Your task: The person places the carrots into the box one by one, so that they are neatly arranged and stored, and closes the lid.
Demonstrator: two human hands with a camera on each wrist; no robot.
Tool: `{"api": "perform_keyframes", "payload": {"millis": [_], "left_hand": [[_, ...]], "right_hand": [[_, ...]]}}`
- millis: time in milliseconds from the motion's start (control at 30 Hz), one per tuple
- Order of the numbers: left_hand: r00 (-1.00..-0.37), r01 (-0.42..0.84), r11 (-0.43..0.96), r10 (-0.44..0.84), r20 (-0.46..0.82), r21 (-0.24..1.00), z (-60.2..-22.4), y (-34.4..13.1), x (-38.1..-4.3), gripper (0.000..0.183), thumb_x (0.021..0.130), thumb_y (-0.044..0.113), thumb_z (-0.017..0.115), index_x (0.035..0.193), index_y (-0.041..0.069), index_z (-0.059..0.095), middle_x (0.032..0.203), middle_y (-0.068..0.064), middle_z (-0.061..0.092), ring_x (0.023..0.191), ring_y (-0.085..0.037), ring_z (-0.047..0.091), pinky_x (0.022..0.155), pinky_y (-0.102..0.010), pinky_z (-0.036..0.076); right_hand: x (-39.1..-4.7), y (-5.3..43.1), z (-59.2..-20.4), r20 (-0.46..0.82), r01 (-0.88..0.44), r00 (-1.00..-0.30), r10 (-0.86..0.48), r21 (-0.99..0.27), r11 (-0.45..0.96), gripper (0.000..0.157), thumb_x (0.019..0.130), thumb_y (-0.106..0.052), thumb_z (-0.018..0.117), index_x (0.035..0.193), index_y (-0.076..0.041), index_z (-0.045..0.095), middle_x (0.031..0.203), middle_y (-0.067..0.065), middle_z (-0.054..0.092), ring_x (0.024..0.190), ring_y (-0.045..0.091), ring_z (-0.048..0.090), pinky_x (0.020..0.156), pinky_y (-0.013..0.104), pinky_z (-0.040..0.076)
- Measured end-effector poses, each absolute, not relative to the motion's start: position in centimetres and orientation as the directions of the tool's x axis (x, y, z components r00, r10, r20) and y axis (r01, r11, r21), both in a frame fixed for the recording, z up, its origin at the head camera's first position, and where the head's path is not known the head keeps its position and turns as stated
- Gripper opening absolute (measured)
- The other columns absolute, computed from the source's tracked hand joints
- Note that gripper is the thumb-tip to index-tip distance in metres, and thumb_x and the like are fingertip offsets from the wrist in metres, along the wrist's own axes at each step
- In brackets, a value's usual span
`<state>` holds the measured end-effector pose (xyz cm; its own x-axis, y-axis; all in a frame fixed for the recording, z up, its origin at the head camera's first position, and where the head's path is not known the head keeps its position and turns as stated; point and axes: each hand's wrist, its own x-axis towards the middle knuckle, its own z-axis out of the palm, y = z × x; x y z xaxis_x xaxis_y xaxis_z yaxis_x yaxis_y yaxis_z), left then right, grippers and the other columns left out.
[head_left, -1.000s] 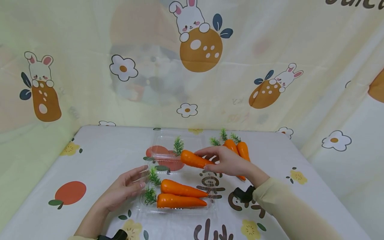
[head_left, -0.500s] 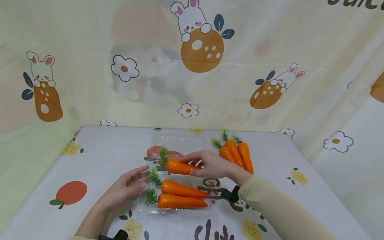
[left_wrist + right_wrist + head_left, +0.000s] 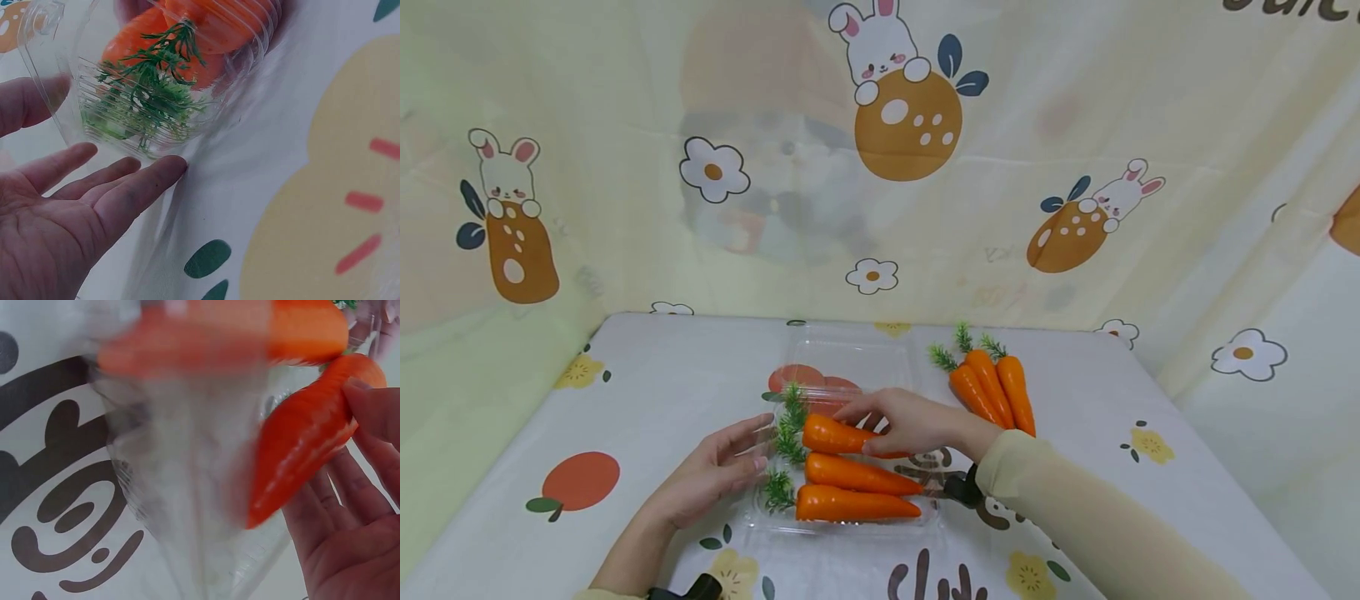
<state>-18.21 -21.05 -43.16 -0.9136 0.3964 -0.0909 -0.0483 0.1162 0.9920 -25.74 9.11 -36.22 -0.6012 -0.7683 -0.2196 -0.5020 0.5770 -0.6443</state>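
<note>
In the head view a clear plastic box lies open on the table. Two orange carrots with green tops, a middle one and a front one, lie side by side in it. My right hand grips a third carrot at the back of the box, its leafy top by the left wall. The right wrist view shows thumb and fingers around that carrot. My left hand is at the box's left side; in the left wrist view its fairly straight fingers touch the ridged wall.
Three more carrots lie in a bunch at the back right of the table. The box's clear lid is folded back behind it. A patterned cloth covers the table, and a printed curtain hangs behind.
My right hand has carried the carrot leftward, toward me and down into the box, beside the other two. The left hand has stayed at the box's left side.
</note>
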Motion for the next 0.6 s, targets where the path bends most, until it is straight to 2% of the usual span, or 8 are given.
{"api": "perform_keyframes", "payload": {"millis": [300, 600], "left_hand": [[-0.909, -0.04, 0.111, 0.408, -0.082, 0.993, -43.08, -20.91, -18.21, 0.069, 0.103, 0.019, 0.058, 0.159, -0.003, 0.025, 0.162, -0.034, 0.028, 0.145, -0.052, 0.038, 0.106, -0.044, 0.054], [-0.913, -0.052, 0.126, 0.396, -0.098, 0.991, -43.21, -21.03, -18.26, 0.069, 0.103, 0.021, 0.059, 0.16, -0.001, 0.025, 0.163, -0.033, 0.028, 0.146, -0.052, 0.038, 0.106, -0.045, 0.053]], "right_hand": [[-26.0, 8.99, -36.6, -0.259, -0.496, -0.622, -0.739, -0.6, 0.628, 0.05, 0.094, -0.002, 0.068, 0.141, -0.016, 0.06, 0.132, 0.003, 0.067, 0.115, 0.021, 0.066, 0.1, 0.035, 0.058], [-26.07, 8.3, -36.86, -0.282, -0.53, -0.636, -0.718, -0.517, 0.672, 0.053, 0.092, 0.0, 0.068, 0.142, -0.014, 0.057, 0.131, 0.005, 0.067, 0.112, 0.019, 0.065, 0.1, 0.034, 0.057]]}}
